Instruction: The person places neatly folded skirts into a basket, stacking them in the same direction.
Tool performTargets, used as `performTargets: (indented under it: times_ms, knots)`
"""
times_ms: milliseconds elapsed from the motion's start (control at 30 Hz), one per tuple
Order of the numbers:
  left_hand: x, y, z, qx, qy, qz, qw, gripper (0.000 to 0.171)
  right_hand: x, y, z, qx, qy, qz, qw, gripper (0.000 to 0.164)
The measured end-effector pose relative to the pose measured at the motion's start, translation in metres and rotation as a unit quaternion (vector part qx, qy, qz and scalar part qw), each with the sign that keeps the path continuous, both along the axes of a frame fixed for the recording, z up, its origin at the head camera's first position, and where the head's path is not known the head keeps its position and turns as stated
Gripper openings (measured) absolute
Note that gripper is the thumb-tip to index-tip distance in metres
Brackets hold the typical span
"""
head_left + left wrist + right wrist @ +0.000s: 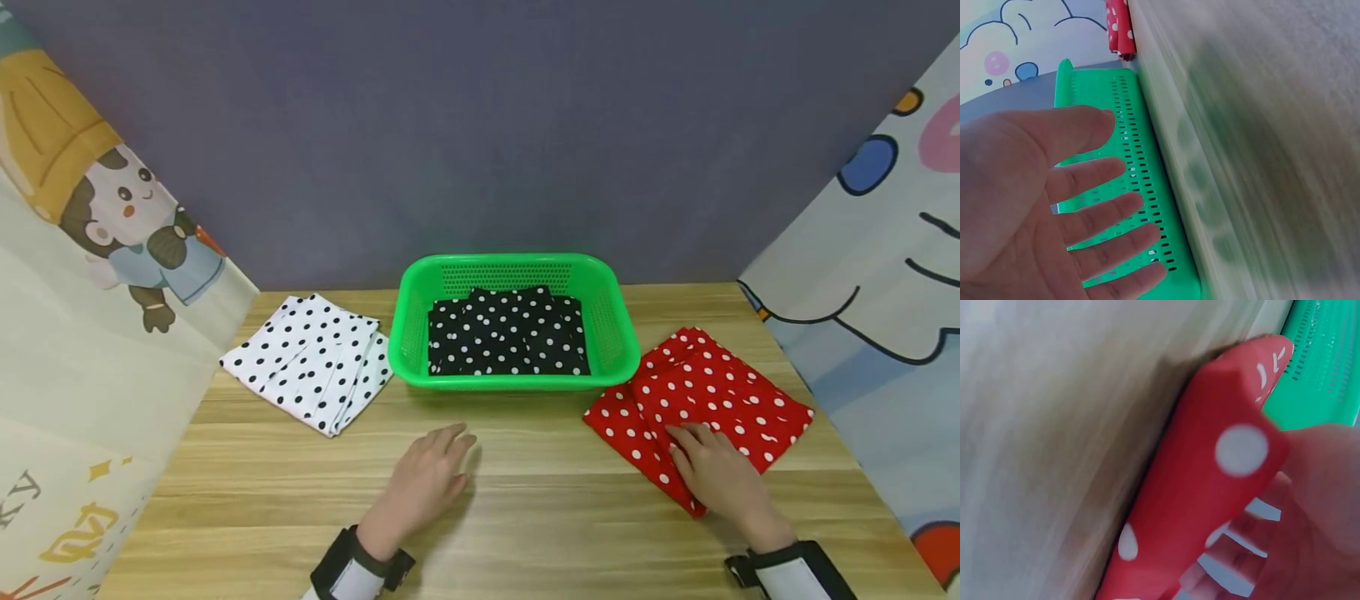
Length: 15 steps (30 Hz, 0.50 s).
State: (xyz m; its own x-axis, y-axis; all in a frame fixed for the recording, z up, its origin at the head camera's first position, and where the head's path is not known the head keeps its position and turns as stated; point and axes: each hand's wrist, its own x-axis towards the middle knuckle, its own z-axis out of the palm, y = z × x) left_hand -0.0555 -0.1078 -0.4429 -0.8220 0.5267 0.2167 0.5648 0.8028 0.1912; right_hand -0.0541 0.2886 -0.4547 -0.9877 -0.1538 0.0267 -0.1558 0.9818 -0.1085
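My left hand point(426, 477) hovers over the table in front of the green basket point(517, 382), holding nothing. In the left wrist view its fingers point(1104, 206) are spread and nearly straight beside the basket's perforated side. My right hand point(716, 468) is over the near part of a folded red cloth point(712, 392) with white dots, its fingertips right at the fabric. Seen from the right wrist, a folded edge of the red cloth point(1191, 487) covers part of the thumb and fingertips. Inside the basket lies folded black cloth point(510, 333) with white dots.
A folded white cloth point(307, 362) with black dots lies left of the basket, on the wooden table point(525, 517). A grey panel point(495, 142) rises behind the table. Printed cartoon panels point(112, 358) stand along both sides.
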Motion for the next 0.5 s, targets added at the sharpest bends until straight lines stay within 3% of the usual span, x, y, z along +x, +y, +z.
performTargets:
  times_ms: [267,500]
  knots:
    - [0.002,0.004,-0.003,-0.010,-0.024,-0.004,0.9997,0.051,0.005,-0.008,0.000,-0.021,0.012,0.036,0.999,0.040]
    - [0.001,0.012,-0.007,0.001,-0.021,-0.015,0.9997,0.048,0.009,-0.018,0.003,-0.032,0.009,0.035,0.999,0.037]
